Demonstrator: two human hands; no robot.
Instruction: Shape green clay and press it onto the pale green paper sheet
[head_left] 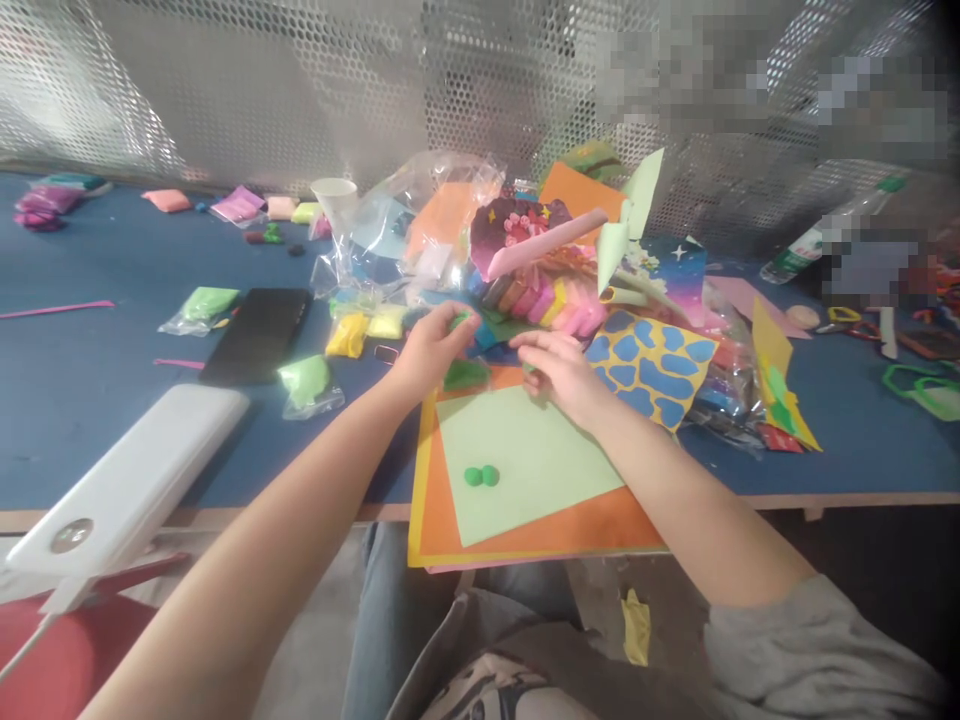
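Observation:
My left hand (439,345) is closed, with a lump of green modelling clay (460,319) showing at its fingertips. To its right, my right hand (562,372) has curled fingers, and a small bit of green clay (530,368) appears between them. Both hands hover over the upper edge of a pale green sheet (540,470). Two small green clay balls (481,476) lie side by side, touching, on that sheet. A packet of green clay (465,375) sits just below my left hand. Under the pale sheet is an orange sheet (525,535) with a yellow border.
A blue-and-yellow patterned card (649,365) lies beside my right hand. Behind are heaped clay packs (559,305) and craft papers. On the left are a black phone (256,335), a white power bank (142,475) overhanging the table edge, and bagged clay (306,382). A bottle (829,235) lies far right.

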